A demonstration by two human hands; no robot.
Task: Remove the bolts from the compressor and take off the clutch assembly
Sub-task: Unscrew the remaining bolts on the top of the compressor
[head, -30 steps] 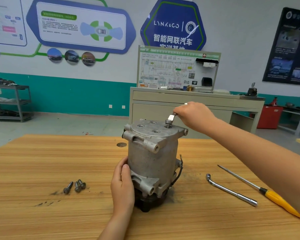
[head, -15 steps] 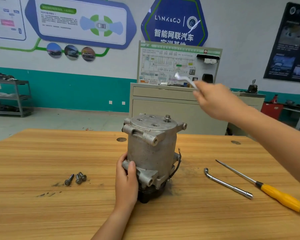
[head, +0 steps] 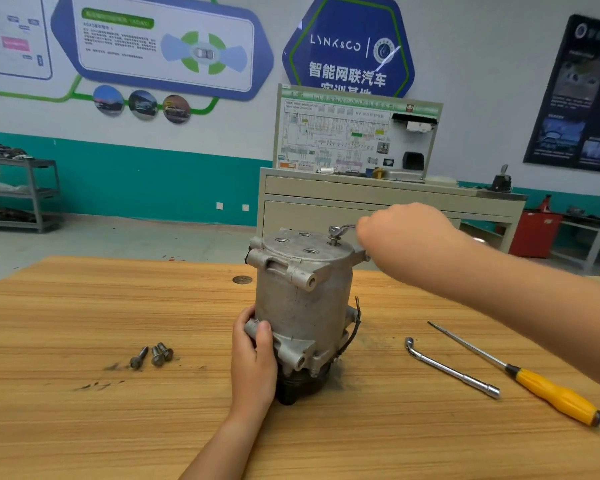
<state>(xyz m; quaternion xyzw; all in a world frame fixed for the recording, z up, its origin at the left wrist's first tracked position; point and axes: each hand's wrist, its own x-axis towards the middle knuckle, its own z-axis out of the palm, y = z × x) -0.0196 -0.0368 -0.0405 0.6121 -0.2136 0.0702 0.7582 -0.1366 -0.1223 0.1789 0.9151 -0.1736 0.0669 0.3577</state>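
Centre frame, I see the dull cast-aluminium compressor (head: 302,306) upright on the grained wooden table (head: 84,427), one bolt (head: 334,241) proud of its round top. Right hand (head: 402,233) grips a small steel wrench (head: 338,231) on it; left hand (head: 253,355) clasps the lower flange. Three loose bolts (head: 152,355) lie lower left.

The compressor (head: 302,299) is dull mottled grey metal, and its base (head: 298,389) is black (only partly in sight). Under it, the table (head: 84,427) is warm tan wood with fine darker grain streaks, and black smudges mark it left of the compressor. Also to its left are three dark grey bolts (head: 152,355). On its top is a bright silver wrench (head: 338,231). To its right lie a chrome socket key (head: 451,367) and a screwdriver (head: 551,393) with a silver shaft, black collar and yellow-orange handle. Behind the compressor stand a beige cabinet (head: 361,209), a red bin (head: 534,233), and a white wall (head: 482,64) with a teal band and blue and green panels.
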